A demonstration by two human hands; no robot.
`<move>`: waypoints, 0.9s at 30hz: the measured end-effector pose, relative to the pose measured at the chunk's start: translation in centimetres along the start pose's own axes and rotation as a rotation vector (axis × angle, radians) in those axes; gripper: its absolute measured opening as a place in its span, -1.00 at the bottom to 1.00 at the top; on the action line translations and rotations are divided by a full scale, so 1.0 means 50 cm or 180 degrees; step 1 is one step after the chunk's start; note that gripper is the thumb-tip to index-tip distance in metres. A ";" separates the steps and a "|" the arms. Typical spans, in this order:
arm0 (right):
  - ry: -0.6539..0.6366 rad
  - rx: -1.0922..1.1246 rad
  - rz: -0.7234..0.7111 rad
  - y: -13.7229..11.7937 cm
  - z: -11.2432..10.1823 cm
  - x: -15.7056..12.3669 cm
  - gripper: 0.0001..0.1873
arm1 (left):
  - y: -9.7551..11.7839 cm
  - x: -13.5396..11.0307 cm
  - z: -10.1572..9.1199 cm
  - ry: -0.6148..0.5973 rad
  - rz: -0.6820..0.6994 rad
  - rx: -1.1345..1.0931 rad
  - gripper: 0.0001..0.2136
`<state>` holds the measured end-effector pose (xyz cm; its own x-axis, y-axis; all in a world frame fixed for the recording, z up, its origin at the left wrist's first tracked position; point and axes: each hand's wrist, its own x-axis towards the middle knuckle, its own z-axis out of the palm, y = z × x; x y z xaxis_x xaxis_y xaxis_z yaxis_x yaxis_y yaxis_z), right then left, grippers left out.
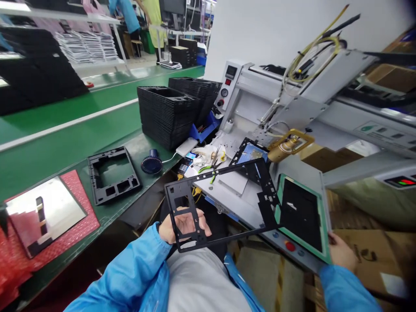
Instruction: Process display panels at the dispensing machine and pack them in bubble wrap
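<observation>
blue sleeve (123, 273) lay nearest. left hand (185, 224) gripped black frame (269, 212) by its left end, aloft before the machine bed's (251, 208) front edge. right hand (342, 252) was at green-rimmed tray's (301, 186) right edge; grip unclear. judged partway: frame in hand, opening bare, not yet set down. second frame (131, 167) lay by green tabletop's (76, 167) near edge; frame stacks (167, 117) stood toward its right.

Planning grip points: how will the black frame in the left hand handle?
Probably light: the frame is mostly openings. Likely fairly stiff: held near one end by the left hand, it shows no clear sag. Its thin long rails might still flex if pushed midway.
</observation>
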<state>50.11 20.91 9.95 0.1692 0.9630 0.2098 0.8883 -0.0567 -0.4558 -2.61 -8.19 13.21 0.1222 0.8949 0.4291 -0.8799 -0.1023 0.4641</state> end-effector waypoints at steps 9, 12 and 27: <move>0.0006 0.0371 0.0446 0.051 0.033 0.002 -0.72 | 0.015 -0.006 0.004 -0.0131 -0.0129 0.0049 -0.26; 0.0042 0.0386 0.0420 0.076 0.049 0.003 -0.67 | 0.019 -0.008 0.002 -0.0166 -0.0183 0.0031 -0.26; 0.0149 0.0424 0.0483 0.098 0.070 -0.006 -0.67 | -0.008 -0.045 -0.037 -0.0500 -0.0017 0.0032 -0.18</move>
<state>52.92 21.26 4.61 0.3191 0.9326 0.1688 0.7873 -0.1618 -0.5950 -3.41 -9.37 10.63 0.1978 0.8166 0.5422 -0.8745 -0.1028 0.4740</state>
